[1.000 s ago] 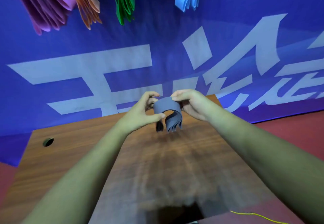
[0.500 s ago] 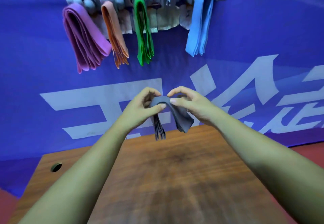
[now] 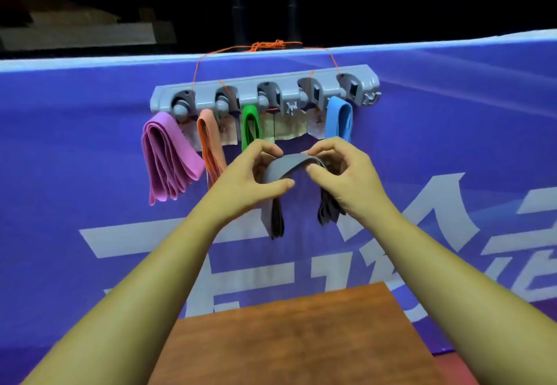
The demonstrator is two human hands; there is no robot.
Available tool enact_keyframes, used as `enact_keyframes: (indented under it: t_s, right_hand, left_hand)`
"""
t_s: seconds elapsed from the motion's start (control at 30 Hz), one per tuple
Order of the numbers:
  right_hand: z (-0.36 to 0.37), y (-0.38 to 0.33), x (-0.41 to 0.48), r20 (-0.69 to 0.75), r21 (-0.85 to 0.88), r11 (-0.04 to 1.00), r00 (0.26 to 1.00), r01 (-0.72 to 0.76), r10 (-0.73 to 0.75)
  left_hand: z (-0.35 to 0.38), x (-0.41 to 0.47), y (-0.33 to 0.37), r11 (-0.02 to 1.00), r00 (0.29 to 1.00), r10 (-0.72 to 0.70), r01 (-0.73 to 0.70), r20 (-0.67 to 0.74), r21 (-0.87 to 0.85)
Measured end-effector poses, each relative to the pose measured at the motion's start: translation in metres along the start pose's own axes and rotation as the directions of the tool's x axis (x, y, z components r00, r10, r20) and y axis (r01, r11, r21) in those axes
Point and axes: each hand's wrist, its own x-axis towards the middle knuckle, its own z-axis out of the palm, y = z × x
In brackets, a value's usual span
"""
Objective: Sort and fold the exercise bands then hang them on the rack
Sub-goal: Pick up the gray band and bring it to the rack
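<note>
Blue cloth with big white shapes makes a wide banner (image 3: 90,173) across the back. A brown wooden table (image 3: 295,333) sits low in front of it. High on the banner hangs a long grey rack (image 3: 265,83) with round pegs.

4 folded bands hang from the rack in a row. The fat purple band (image 3: 168,155) is on the far left. Next come the orange band (image 3: 209,140), the green band (image 3: 245,131) and, further right, the blue band (image 3: 331,122).

Both arms reach up in front of the banner. The left hand (image 3: 250,182) and the right hand (image 3: 346,176) are close together, just under the rack. Between them they hold the grey band (image 3: 289,163), folded in layers. It bends over like a little bridge, and its 2 ends hang down in the air, above the table. The left thumb and curled fingers pinch its left side. The right thumb and curled fingers pinch its top right part.

Thin orange string (image 3: 271,45) ties the rack up at the top.
</note>
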Motion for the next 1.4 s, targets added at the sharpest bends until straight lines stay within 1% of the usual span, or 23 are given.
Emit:
enact_keyframes:
  t_s: [0.03, 0.1, 0.23, 0.3, 0.4, 0.5, 0.57, 0.73, 0.8, 0.87, 0.97, 1.03, 1.13, 1.27, 1.4]
  right_hand:
    - [-0.002, -0.006, 0.007, -0.021, 0.009, 1.0, 1.0, 0.013, -0.013]
    - [-0.006, -0.015, 0.02, -0.074, 0.028, 0.999, 0.997, 0.04, -0.038]
    - [-0.006, -0.025, 0.044, -0.212, 0.048, 0.997, 0.976, 0.063, -0.051]
    - [-0.003, -0.027, 0.055, -0.256, 0.051, 0.997, 0.966, 0.061, -0.046]
    - [0.003, -0.028, 0.071, -0.312, 0.062, 0.997, 0.95, 0.051, -0.029]
    - [0.007, -0.026, 0.081, -0.365, 0.021, 1.0, 0.931, 0.018, -0.009]
    - [0.009, -0.022, 0.084, -0.371, -0.023, 1.0, 0.929, -0.016, 0.006]
    - [0.015, -0.003, 0.083, -0.322, -0.137, 0.988, 0.946, -0.075, 0.027]
    - [0.017, 0.004, 0.082, -0.307, -0.175, 0.982, 0.952, -0.074, 0.017]
    - [0.019, 0.007, 0.081, -0.319, -0.189, 0.98, 0.948, -0.064, 0.001]
    - [0.021, 0.007, 0.083, -0.335, -0.174, 0.984, 0.942, -0.035, -0.026]
    - [0.024, 0.007, 0.088, -0.345, -0.154, 0.988, 0.938, -0.023, -0.032]
    - [0.026, 0.01, 0.091, -0.346, -0.176, 0.984, 0.938, -0.034, -0.029]
    - [0.022, 0.016, 0.082, -0.319, -0.206, 0.978, 0.947, -0.032, -0.036]
    - [0.025, 0.017, 0.079, -0.321, -0.177, 0.983, 0.947, -0.044, -0.016]
  left_hand:
    - [-0.002, 0.005, 0.007, 1.0, 1.0, 0.013, -0.013, 0.004, -0.002]
    - [-0.004, 0.018, 0.02, 0.999, 0.999, 0.039, -0.04, -0.035, -0.03]
    - [-0.005, 0.046, 0.048, 0.996, 0.979, 0.038, -0.052, -0.201, -0.067]
    - [-0.008, 0.06, 0.06, 0.998, 0.968, 0.033, -0.043, -0.247, -0.036]
    - [-0.008, 0.078, 0.067, 0.999, 0.961, 0.027, -0.017, -0.276, 0.038]
    - [-0.003, 0.092, 0.065, 0.996, 0.953, 0.028, 0.001, -0.301, 0.094]
    - [0.002, 0.098, 0.059, 0.989, 0.946, 0.008, 0.039, -0.325, 0.139]
    - [0.012, 0.1, 0.038, 0.963, 0.938, -0.043, 0.131, -0.345, 0.236]
    - [0.018, 0.099, 0.032, 0.949, 0.939, -0.031, 0.135, -0.343, 0.285]
    - [0.023, 0.098, 0.029, 0.946, 0.934, 0.008, 0.109, -0.357, 0.306]
    - [0.026, 0.101, 0.027, 0.95, 0.901, 0.077, 0.064, -0.426, 0.306]
    - [0.028, 0.104, 0.024, 0.957, 0.884, 0.076, 0.065, -0.461, 0.283]
    - [0.031, 0.106, 0.015, 0.961, 0.895, 0.047, 0.08, -0.443, 0.263]
    - [0.034, 0.099, 0.007, 0.966, 0.901, 0.062, 0.055, -0.43, 0.254]
    - [0.036, 0.093, 0.005, 0.974, 0.896, 0.075, 0.029, -0.438, 0.224]
